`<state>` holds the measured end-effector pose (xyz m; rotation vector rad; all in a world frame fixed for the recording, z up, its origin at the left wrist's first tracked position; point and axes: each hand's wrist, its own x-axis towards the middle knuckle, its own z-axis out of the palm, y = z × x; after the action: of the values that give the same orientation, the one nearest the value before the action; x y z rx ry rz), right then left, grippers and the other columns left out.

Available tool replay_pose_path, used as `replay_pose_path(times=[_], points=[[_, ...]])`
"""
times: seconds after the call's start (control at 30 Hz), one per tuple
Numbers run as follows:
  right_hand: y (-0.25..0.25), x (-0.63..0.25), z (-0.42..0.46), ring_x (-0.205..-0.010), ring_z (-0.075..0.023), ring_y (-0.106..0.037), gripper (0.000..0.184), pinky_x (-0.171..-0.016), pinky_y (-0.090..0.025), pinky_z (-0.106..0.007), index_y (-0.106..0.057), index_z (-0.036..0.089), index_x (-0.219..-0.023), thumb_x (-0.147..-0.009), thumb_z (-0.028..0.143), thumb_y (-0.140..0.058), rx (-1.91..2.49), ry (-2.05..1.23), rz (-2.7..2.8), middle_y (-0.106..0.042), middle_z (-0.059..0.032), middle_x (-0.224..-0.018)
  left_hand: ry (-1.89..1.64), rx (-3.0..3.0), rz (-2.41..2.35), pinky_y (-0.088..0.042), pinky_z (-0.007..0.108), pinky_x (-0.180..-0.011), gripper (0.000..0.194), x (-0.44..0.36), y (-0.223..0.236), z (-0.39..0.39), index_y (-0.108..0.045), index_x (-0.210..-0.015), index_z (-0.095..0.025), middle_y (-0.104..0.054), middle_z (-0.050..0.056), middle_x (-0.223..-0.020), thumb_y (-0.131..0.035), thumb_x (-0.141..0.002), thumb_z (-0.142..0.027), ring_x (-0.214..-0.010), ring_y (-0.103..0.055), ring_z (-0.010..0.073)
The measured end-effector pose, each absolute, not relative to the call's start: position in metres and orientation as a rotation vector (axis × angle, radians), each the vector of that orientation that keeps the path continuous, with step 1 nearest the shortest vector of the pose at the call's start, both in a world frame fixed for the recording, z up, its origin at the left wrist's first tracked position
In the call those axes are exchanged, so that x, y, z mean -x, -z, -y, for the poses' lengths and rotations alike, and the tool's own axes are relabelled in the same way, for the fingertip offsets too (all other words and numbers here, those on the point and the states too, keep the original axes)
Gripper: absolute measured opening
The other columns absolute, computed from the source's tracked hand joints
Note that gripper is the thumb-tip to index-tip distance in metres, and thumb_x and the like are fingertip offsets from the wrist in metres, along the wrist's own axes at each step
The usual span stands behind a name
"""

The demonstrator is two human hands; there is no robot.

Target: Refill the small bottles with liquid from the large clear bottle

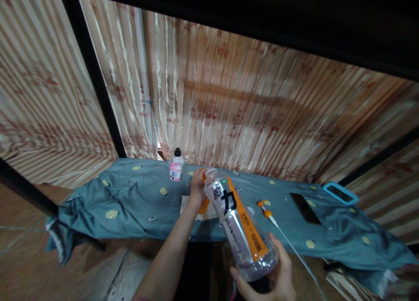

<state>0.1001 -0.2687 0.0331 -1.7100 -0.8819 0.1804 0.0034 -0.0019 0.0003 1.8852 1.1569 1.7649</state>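
A clear plastic bottle [240, 248] with an orange and silver label tilts in front of me, its uncapped neck pointing up and away to the left. My right hand [271, 279] grips it around the base. Beside the bottle's neck, my left hand [197, 185] has curled fingers against an orange item [204, 207], mostly hidden by the hand and bottle; I cannot tell what it is. Under that hand lies a white sheet or cloth [185, 202]. To the bottle's right rests an orange-and-white fitting [266, 212] with a long pale tube [296, 250].
A blue-green patterned cloth [131, 205] covers the surface. Behind the left hand stands a small pink-labelled bottle [176, 167] with a black cap. On the right are a dark phone [305, 208] and a blue-framed object [340, 193]. Curtains [212, 95] hang behind; a dark pole [94, 74] rises left.
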Motion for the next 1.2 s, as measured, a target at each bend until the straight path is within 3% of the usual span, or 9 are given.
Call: replay_pose_path(times=[0.43, 0.57, 0.7, 1.2], points=[[-0.0333, -0.0966, 0.2672, -0.106, -0.0343, -0.071, 0.106, -0.082, -0.057, -0.043, -0.047, 0.018, -0.148, -0.068, 0.082, -0.071, 1.707, -0.066, 0.938, -0.065, -0.0187, -0.134, -1.735, -1.925, -1.167, -0.053, 0.034, -0.083, 0.01, -0.0042, 0.0007, 0.0016, -0.068, -0.087, -0.02, -0.075, 0.006, -0.09, -0.059, -0.09, -0.022, -0.088, -0.069, 0.0228], [-0.0317, -0.097, 0.2675, -0.114, -0.0344, -0.069, 0.103, -0.088, -0.056, -0.042, -0.05, 0.019, -0.146, -0.067, 0.08, -0.073, 1.706, -0.058, 0.933, -0.062, -0.0185, -0.141, -1.719, -1.914, -1.194, -0.054, 0.033, -0.083, 0.008, -0.0044, 0.0012, 0.0011, -0.068, -0.087, -0.02, -0.075, 0.006, -0.091, -0.06, -0.089, -0.02, -0.089, -0.069, 0.0225], [-0.0296, -0.0983, 0.2676, -0.108, -0.0336, -0.072, 0.102, -0.087, -0.057, -0.043, -0.049, 0.019, -0.147, -0.066, 0.075, -0.077, 1.707, -0.092, 0.921, -0.064, -0.0183, -0.139, -1.725, -1.889, -1.18, -0.053, 0.033, -0.083, 0.007, -0.0047, 0.0016, 0.0003, -0.069, -0.088, -0.02, -0.075, 0.005, -0.091, -0.062, -0.088, -0.019, -0.089, -0.069, 0.0223], [-0.0329, -0.0963, 0.2672, -0.116, -0.0366, -0.068, 0.105, -0.083, -0.057, -0.042, -0.048, 0.015, -0.147, -0.069, 0.081, -0.072, 1.695, -0.071, 0.95, -0.06, -0.0222, -0.143, -1.713, -1.873, -1.135, -0.054, 0.034, -0.083, 0.007, -0.0024, -0.0043, 0.0042, -0.069, -0.085, -0.019, -0.074, 0.005, -0.088, -0.062, -0.087, -0.02, -0.088, -0.068, 0.0222]])
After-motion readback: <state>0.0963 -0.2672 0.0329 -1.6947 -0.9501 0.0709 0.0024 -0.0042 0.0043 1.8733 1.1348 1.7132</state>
